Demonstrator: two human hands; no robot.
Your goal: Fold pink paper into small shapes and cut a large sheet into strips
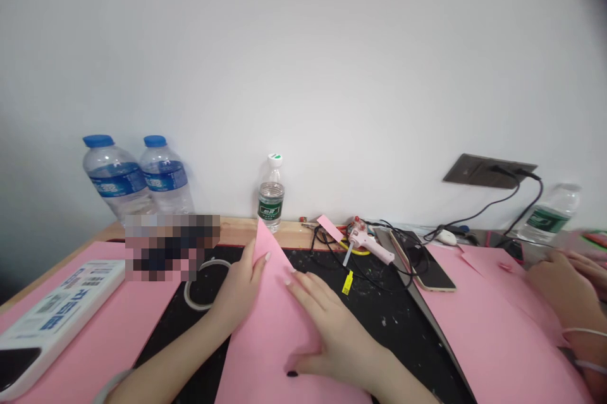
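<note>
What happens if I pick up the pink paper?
The pink paper looks thin, so it's probably light. Its long point sticks out straight past the left hand, so it's probably a little stiff, but it might still bend easily.

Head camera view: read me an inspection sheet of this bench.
Surface: black mat with pale specks, on a wooden desk.
Job's things: pink paper sheet, pointed end up.
Clutter: pink glue gun, clear tape roll, smartphone, water bottle.
Grippers: left hand fingertips against the sheet; right hand flat on it.
Cables: black cords from a wall socket plate; tangled cords beside the glue gun.
Surroundings: white wall; co-worker's hand at right.
</note>
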